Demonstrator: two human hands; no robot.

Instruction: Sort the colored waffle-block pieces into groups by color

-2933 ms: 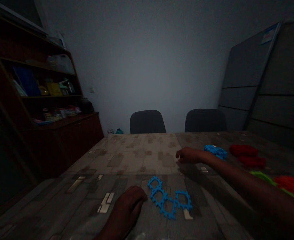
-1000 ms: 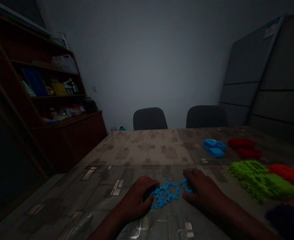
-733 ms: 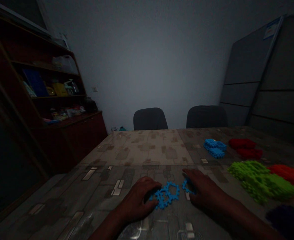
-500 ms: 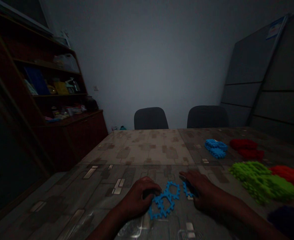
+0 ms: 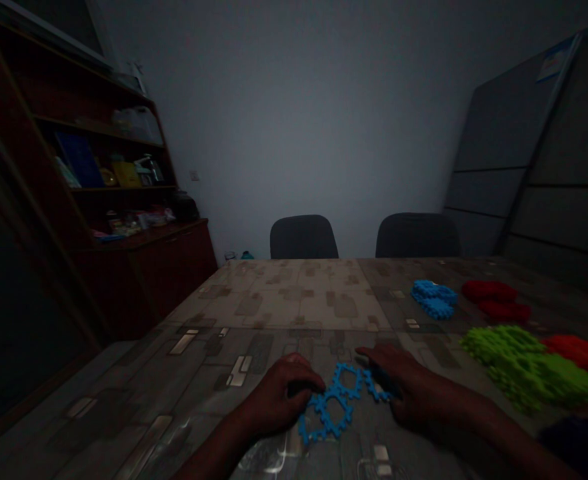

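Observation:
Several bright blue toothed rings [image 5: 335, 408], joined edge to edge, lie flat on the table near its front. My left hand [image 5: 290, 393] is curled over their left side, thumb and fingers closed on that edge and hiding part of it. Just to the right is a separate blue toothed ring [image 5: 373, 387], its right part covered by my right hand [image 5: 405, 381]. That hand is closed on the ring with the index finger stretched forward. The loose ring is right beside the joined ones; whether their teeth touch I cannot tell.
Piles of blue pieces [image 5: 434, 299], dark red pieces [image 5: 497, 300], green pieces [image 5: 531, 367] and orange-red pieces [image 5: 581, 357] stand on the patterned table [image 5: 269, 307] at the right. Two chairs [image 5: 304, 237] are behind it. A wooden cabinet [image 5: 174, 257] stands on the left.
My right hand has brought the loose blue ring slightly left, closer to the joined rings. The left hand keeps its hold. The whole view has shifted slightly.

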